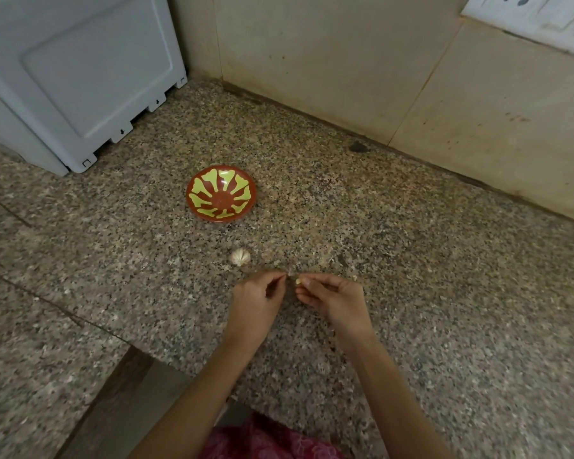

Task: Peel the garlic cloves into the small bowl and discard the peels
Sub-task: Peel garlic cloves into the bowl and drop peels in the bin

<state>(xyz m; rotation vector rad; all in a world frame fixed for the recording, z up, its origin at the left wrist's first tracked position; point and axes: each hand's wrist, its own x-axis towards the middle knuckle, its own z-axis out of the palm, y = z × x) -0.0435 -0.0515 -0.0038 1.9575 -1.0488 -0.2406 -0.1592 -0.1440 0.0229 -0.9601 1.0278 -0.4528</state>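
Observation:
A small red bowl with a yellow-green petal pattern sits on the speckled granite counter; nothing shows inside it. A partial garlic bulb lies between the bowl and my hands. My right hand pinches a small pale garlic clove at its fingertips. Just left of it, my left hand pinches a tiny bit of peel at the clove's tip. Both hands hover low over the counter.
A grey-white appliance stands at the back left. A tiled wall runs along the back, with a switch plate at top right. Small peel flakes lie near my right hand. The counter edge drops off at lower left.

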